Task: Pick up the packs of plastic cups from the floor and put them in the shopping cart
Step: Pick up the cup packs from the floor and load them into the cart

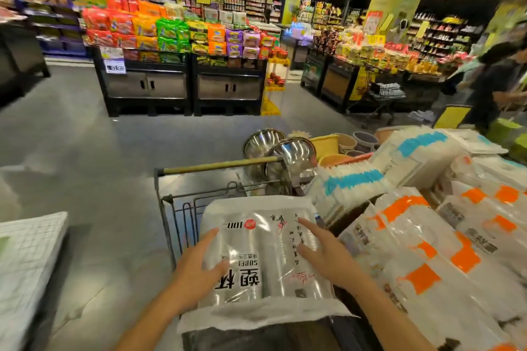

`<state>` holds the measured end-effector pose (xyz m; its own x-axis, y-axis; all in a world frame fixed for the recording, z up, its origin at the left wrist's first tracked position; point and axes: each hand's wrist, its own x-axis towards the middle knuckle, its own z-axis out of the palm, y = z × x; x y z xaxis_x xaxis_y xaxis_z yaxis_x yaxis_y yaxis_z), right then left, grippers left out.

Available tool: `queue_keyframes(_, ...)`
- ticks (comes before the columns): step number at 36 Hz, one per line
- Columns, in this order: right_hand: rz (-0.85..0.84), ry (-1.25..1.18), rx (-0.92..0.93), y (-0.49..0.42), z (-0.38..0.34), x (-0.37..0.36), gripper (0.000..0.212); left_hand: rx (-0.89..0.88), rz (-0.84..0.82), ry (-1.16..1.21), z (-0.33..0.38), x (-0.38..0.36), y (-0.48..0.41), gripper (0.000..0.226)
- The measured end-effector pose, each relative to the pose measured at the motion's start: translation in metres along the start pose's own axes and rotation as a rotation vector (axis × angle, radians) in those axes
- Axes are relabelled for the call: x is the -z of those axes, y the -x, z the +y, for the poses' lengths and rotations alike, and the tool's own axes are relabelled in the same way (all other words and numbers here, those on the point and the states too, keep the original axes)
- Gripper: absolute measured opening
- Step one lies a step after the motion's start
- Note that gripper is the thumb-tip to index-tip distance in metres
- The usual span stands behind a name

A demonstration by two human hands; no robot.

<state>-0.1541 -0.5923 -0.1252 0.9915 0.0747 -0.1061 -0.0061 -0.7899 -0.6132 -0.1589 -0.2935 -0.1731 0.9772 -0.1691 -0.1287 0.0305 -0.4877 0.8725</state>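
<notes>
A clear pack of plastic cups (256,253) with black print lies flat across the top of the shopping cart (171,202), low in the middle of the head view. My left hand (196,271) rests on its left side with straight fingers and the thumb spread over the print. My right hand (328,253) lies on its right side, fingers straight and pointing away from me. The cart's wire front and its wooden handle bar (222,165) show beyond the pack. The cart's inside is hidden under the pack.
Stacked packs of cups with orange labels (427,251) and blue labels (353,179) crowd the right side. Steel bowls (285,157) and plastic buckets (328,145) stand beyond the cart. Noodle display stands (182,80) face me across grey floor. A person (496,85) stands far right.
</notes>
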Motion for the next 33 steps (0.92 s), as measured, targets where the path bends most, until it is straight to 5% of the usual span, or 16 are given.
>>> queue_keyframes(20, -0.331, -0.12, -0.166, -0.153, 0.194, -0.24, 0.06, 0.597, 0.059, 0.008, -0.224, -0.153, -0.107, 0.079)
queue_keyframes(30, -0.42, -0.192, -0.334, -0.174, 0.262, -0.335, 0.068, 0.684, 0.091, 0.011, -0.302, -0.214, -0.136, 0.068)
queue_keyframes(33, -0.544, -0.18, -0.309, -0.169, 0.275, -0.351, 0.052, 0.72, 0.083, 0.004, -0.316, -0.224, -0.132, 0.068)
